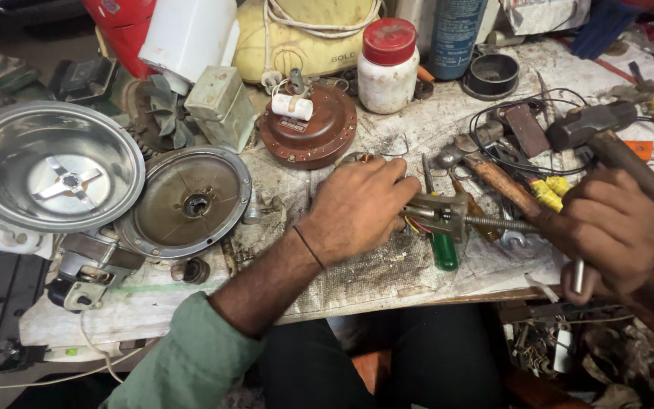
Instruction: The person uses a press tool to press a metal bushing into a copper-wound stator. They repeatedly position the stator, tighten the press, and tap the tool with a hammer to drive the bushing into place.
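- The left hand (357,208) lies palm-down on the cluttered workbench (387,273), fingers curled over the near end of a small metal puller (448,216); red and yellow wires peek out just beneath the fingertips.
- The puller's threaded screw (497,223) runs rightward into the right hand (615,231), whose fingers are closed around a thin metal bar (578,274) at the screw's end.
- A green-handled screwdriver (443,246) lies under the puller, touching it.
- A hammer (607,129) rests just behind the right hand.
- Far left, a steel mixer jar (53,163) holds only its cross-shaped blade at the bottom.
- Beside it, a round metal cover (187,201) sits dish-up with a bearing hole at centre.
- At the back, a white jar with a red lid (387,67) is shut; its contents can't be seen.
- A black cup-like part (492,74) stands near it, seemingly empty, though the view is shallow.
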The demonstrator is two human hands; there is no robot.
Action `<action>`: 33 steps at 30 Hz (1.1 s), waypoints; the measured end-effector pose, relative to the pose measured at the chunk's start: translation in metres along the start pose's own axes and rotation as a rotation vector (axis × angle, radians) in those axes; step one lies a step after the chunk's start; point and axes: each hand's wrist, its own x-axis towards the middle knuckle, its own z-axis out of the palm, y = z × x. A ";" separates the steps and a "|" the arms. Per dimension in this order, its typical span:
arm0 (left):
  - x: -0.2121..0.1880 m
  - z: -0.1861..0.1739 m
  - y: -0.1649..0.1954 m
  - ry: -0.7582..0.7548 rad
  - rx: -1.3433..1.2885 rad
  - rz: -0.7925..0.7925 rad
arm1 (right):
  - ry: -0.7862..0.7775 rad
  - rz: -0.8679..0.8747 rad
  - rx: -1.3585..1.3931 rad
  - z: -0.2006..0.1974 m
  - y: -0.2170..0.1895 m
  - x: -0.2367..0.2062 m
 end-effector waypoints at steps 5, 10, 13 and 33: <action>-0.011 0.004 0.013 0.007 0.047 -0.103 | 0.047 0.100 0.064 -0.001 -0.016 0.015; -0.006 0.004 0.008 0.010 0.015 -0.092 | 0.034 0.251 0.109 -0.004 -0.027 0.021; -0.004 0.002 0.009 0.036 0.022 -0.083 | 0.035 0.339 0.116 -0.002 -0.031 0.017; -0.012 -0.007 0.012 0.035 0.006 -0.104 | 0.029 0.737 0.190 -0.004 -0.067 0.014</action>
